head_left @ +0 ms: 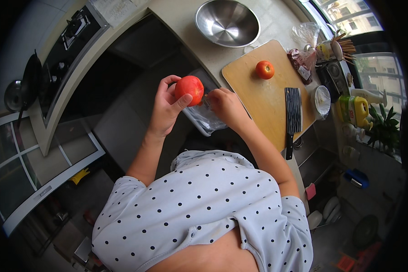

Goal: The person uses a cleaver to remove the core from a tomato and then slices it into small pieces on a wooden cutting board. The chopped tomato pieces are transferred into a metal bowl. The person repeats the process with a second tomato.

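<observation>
My left hand (165, 106) holds a red tomato (190, 89) up in front of me, its fingers and thumb wrapped around the near side. The tomato's surface looks wet and partly pale, as if skinned in places. Just to its right, my right hand (225, 105) is closed with fingertips pinched together; a small thing shows at them, too small to name. Below both hands stands a bin (204, 129) lined with a clear plastic bag. A second tomato (264, 70) rests on the wooden cutting board (247, 84), where a patterned cleaver (293, 115) with a black handle also lies.
A steel bowl (227, 23) sits on the counter (177, 16) beyond the board. Along the window are a red package (300, 65), a small lined bowl (321, 102), a yellow-green bottle (354, 111) and a plant (384, 124). The stove (70, 43) is at far left.
</observation>
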A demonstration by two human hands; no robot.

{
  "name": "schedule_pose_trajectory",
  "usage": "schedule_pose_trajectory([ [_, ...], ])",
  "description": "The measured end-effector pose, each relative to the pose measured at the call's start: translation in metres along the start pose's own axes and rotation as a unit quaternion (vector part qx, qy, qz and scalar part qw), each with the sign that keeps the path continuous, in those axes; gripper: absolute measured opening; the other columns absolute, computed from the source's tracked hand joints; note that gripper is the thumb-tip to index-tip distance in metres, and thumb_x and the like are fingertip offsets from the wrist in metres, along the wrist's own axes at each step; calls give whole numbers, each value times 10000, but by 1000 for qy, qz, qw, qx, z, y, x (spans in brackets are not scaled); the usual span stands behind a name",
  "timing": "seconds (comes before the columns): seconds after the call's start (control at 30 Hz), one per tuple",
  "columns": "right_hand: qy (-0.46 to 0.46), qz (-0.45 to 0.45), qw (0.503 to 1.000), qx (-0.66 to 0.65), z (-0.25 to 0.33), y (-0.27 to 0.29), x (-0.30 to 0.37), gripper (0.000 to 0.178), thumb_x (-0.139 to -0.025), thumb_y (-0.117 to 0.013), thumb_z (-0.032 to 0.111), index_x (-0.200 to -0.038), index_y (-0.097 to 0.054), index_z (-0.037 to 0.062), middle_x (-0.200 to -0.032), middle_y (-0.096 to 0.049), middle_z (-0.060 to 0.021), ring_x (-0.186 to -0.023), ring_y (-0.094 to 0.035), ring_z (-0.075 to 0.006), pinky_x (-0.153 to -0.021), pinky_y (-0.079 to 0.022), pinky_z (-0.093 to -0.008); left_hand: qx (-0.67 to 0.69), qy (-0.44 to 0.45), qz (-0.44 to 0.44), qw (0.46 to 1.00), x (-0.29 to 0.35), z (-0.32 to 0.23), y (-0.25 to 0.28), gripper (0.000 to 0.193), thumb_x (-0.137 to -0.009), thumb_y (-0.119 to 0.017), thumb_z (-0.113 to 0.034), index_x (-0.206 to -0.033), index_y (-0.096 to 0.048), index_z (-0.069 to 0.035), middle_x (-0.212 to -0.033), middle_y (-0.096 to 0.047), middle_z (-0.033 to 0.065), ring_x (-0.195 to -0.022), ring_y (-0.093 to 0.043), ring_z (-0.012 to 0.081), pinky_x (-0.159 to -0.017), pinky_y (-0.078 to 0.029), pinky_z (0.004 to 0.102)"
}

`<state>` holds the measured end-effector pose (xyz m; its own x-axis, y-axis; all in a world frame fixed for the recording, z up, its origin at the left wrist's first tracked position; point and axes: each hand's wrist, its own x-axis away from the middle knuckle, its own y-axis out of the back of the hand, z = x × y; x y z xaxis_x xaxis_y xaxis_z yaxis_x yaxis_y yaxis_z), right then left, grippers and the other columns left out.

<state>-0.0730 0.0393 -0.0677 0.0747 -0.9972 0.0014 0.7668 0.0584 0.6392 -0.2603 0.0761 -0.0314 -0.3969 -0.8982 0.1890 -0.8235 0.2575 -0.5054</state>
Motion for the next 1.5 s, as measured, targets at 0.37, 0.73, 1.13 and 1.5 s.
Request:
schedule_pose_trajectory([
  [0.37,-52,76,994,65,-25,-12,-2,92,-796,-586,109,-784,-575,18,-800,-619,-159,-761,-598,-345,-699,-480,-419,2,6,-11,1000,1,1,4,576,-779,-750,-187,-1194,-375,-50,-1048,-577,87,-964,-544,137,-901,-429,290],
  [0.73,-22,-85,981,-174,52,32,-5,148,-779,-651,63,-916,-645,8,-802,-618,-119,-713,-639,-239,-626,-517,-309,-8,-1,6,1000,7,-5,0,586,-772,-755,-183,-1199,-375,-51,-1055,-577,94,-968,-554,151,-888,-453,298],
  [1.13,92,-144,984,57,85,41,3,84,-762,-636,61,-809,-592,7,-738,-567,-132,-637,-575,-300,-578,-489,-368,-55,-58,39,996,13,-13,-20,626,-734,-783,-164,-1185,-368,-36,-1064,-559,111,-967,-557,159,-847,-498,285],
  [1.5,-87,43,978,-187,87,77,-1,149,-756,-642,86,-847,-610,-28,-688,-618,-84,-594,-566,-110,-581,-463,-237,82,100,72,989,10,-24,-16,504,-864,-620,-341,-1218,-415,-46,-1068,-566,114,-951,-576,184,-836,-491,331],
])
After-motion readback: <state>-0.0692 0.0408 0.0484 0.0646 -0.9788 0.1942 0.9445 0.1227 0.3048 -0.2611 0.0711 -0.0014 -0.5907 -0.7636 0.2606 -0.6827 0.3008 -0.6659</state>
